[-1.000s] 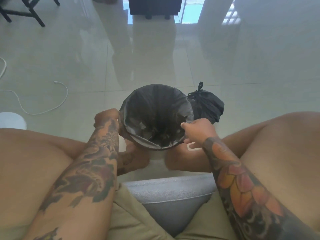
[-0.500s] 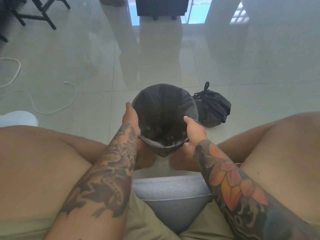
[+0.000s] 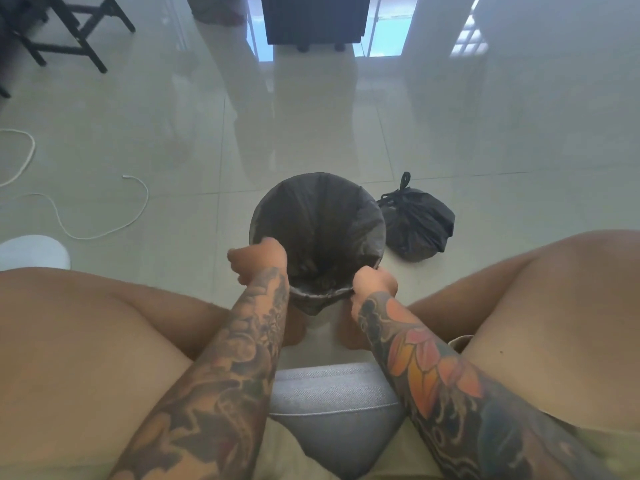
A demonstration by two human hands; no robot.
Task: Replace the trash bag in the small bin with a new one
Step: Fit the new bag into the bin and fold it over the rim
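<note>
Here the small bin (image 3: 273, 202) holds a black liner (image 3: 322, 223), both hands at its rim

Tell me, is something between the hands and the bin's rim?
Nothing visible is. The left hand and the right hand are already at the near rim of the bin, on the new bag. The tied old bag lies apart, right of the bin.

1. A glossy pale tiled floor (image 3: 485, 133) mirrors daylight from the windows (image 3: 388, 36).
2. A dark cabinet (image 3: 313, 19) stands before them.
3. Left of the cabinet: black chair legs (image 3: 79, 39).
4. Nearer than the cabinet, further left: a white cable (image 3: 104, 233).
</note>
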